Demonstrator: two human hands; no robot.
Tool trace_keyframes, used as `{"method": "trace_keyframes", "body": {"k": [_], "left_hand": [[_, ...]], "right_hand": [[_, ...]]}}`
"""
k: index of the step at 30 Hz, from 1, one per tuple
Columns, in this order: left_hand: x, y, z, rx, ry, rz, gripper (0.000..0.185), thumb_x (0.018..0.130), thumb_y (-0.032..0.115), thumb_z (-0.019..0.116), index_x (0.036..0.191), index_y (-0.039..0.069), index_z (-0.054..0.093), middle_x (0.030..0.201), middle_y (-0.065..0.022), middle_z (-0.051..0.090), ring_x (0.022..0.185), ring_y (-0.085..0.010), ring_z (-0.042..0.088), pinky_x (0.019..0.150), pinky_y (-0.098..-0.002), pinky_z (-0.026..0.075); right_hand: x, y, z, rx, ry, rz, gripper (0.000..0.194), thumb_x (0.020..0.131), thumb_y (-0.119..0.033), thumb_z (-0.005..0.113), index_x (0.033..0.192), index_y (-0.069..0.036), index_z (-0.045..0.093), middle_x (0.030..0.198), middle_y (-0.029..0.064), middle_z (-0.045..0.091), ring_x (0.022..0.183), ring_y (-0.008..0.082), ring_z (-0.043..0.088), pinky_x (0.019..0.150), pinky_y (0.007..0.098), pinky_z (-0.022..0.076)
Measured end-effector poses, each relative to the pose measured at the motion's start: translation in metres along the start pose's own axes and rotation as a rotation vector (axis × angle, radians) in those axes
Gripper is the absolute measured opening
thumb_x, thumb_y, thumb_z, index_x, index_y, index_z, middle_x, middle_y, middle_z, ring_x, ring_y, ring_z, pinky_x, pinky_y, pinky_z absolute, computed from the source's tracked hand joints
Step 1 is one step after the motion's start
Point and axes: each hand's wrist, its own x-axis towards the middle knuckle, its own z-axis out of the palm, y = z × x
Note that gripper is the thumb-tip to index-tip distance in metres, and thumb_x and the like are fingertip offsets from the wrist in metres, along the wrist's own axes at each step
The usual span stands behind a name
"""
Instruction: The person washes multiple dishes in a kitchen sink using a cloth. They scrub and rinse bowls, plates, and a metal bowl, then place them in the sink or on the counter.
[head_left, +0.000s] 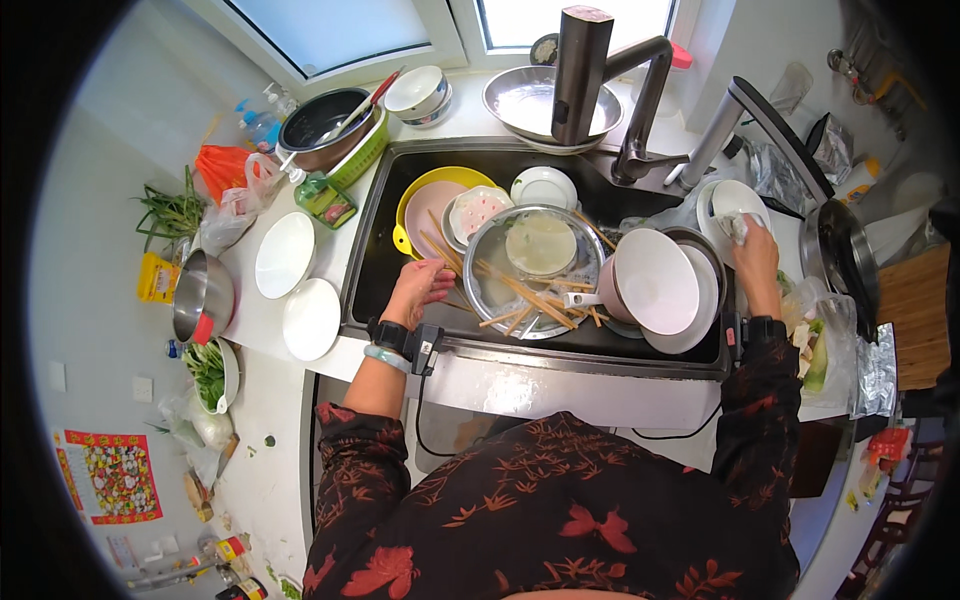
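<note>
My right hand (756, 259) is closed on a crumpled pale cloth or wad (731, 226), against white dishes (739, 201) on the counter right of the sink. My left hand (421, 289) hovers with bent fingers over the sink's left part, beside wooden chopsticks (525, 289); whether it holds anything thin is unclear. The chopsticks lie across a steel basin (484, 289) of cloudy water with a bowl (541, 244) in it. Behind it are a yellow colander (431, 180), a pink bowl (435, 206) and small plates (544, 185). A white bowl (660, 281) leans over a pink pan (611, 296) at the right.
Two white dishes (285, 255) and a green soap bottle (324, 199) are on the left counter. The tall faucet (645, 112) rises behind the sink (525, 360). A steel pan (840, 255) and a bag of food scraps (817, 345) stand at the right.
</note>
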Motion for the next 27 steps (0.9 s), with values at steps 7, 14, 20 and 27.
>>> {"method": "trace_keyframes", "body": {"k": [7,14,20,27], "left_hand": [[0.076,-0.008,-0.001,0.006,-0.083,0.242,0.025,0.096,0.023,0.061,0.114,0.006,0.065,0.099,-0.0043,0.070,0.090,-0.0128,0.067,0.077,-0.0264,0.054],[0.203,-0.023,-0.001,0.058,-0.197,0.170,0.015,0.091,0.021,0.056,0.090,0.007,0.060,0.075,-0.0024,0.056,0.060,-0.0156,0.052,0.048,-0.0320,0.040],[0.267,0.017,0.075,0.167,-0.419,0.278,0.018,0.091,0.022,0.058,0.096,0.005,0.061,0.082,-0.0052,0.058,0.068,-0.0182,0.055,0.055,-0.0336,0.043],[0.293,0.011,0.105,0.366,-0.347,0.279,0.023,0.091,0.022,0.059,0.102,0.003,0.062,0.091,-0.0086,0.061,0.076,-0.0211,0.057,0.063,-0.0356,0.047]], "right_hand": [[-0.054,-0.069,-0.063,0.215,0.136,0.027,0.028,0.080,-0.004,0.066,0.109,-0.006,0.068,0.099,0.0204,0.069,0.092,0.0430,0.065,0.079,0.0459,0.0509],[-0.146,-0.111,-0.070,0.371,0.159,0.023,0.036,0.070,0.002,0.068,0.104,-0.011,0.069,0.097,0.0135,0.069,0.089,0.0352,0.068,0.077,0.0418,0.0542],[-0.203,-0.125,-0.082,0.302,0.122,0.172,0.043,0.067,-0.003,0.070,0.109,-0.008,0.064,0.105,0.0129,0.065,0.096,0.0366,0.064,0.082,0.0437,0.0539],[-0.232,-0.126,-0.086,0.307,0.257,0.274,0.019,0.079,-0.010,0.065,0.097,-0.005,0.066,0.093,0.0144,0.064,0.089,0.0376,0.064,0.076,0.0472,0.0517]]}}
